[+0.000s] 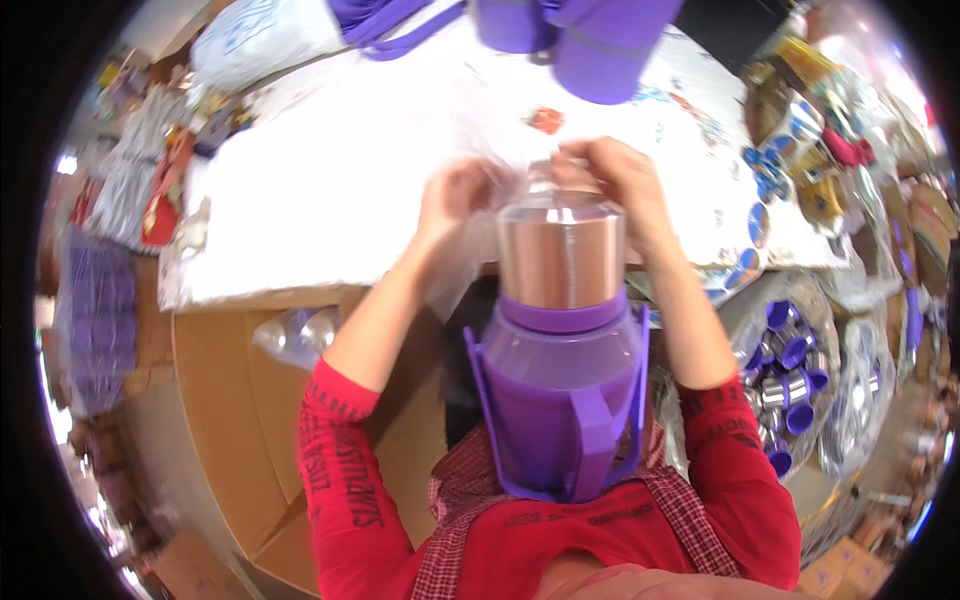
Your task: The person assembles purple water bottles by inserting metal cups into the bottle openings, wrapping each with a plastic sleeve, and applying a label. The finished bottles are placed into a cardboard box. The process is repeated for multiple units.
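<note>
Hands (612, 174) (blurred) at steel end (561, 258) of purple jug (545, 390).

From the person's head, the wide fisheye view looks down and forward, close above the red top (590, 535), taking in the left hand (462, 195) and right hand (618, 178) past the bench's near edge (250, 290).

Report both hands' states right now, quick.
Left hand: blurred, curled at clear plastic film; grip cannot be told.
Right hand: curled atop purple-and-steel flask; grip cannot be told.
</note>
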A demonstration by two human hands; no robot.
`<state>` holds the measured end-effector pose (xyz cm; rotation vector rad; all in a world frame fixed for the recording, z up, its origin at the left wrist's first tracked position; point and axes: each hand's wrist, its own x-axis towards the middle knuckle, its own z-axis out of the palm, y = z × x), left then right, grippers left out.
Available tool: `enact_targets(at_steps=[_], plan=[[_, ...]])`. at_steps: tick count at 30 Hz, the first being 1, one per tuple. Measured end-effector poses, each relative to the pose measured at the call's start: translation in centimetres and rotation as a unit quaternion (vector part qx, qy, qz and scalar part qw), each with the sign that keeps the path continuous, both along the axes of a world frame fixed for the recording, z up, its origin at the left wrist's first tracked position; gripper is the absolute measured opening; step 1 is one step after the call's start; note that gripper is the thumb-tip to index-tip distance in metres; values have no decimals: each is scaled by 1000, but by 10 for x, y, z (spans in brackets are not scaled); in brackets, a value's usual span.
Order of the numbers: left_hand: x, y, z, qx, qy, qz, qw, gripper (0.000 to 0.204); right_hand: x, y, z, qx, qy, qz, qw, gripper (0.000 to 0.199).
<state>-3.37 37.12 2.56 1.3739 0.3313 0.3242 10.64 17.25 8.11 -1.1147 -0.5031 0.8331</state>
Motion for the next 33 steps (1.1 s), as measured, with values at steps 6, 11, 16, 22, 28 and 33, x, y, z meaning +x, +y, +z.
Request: enact_targets(at_steps=[6,11,16,22,28,33], plan=[[1,-72,27,-226,43,120,966,33,6,-15,-88,113,388,-84,911,23],[-88,-35,45,-227,-99,-87,965,21,-24,-127,-37,20,3,-111,994,24],[-172,-78,34,-216,20,-143,966,12,-82,-180,-24,-76,-125,39,988,17],[-194,-160,89,357,296,-635,617,26,-141,-227,17,33,-271,396,877,10],[-108,-113,156,633,38,-123,763,49,-196,-269,-42,-224,-215,665,679,19],[-63,-162,123,528,-149,-342,763,35,-182,-300,-73,-228,-189,676,675,13]])
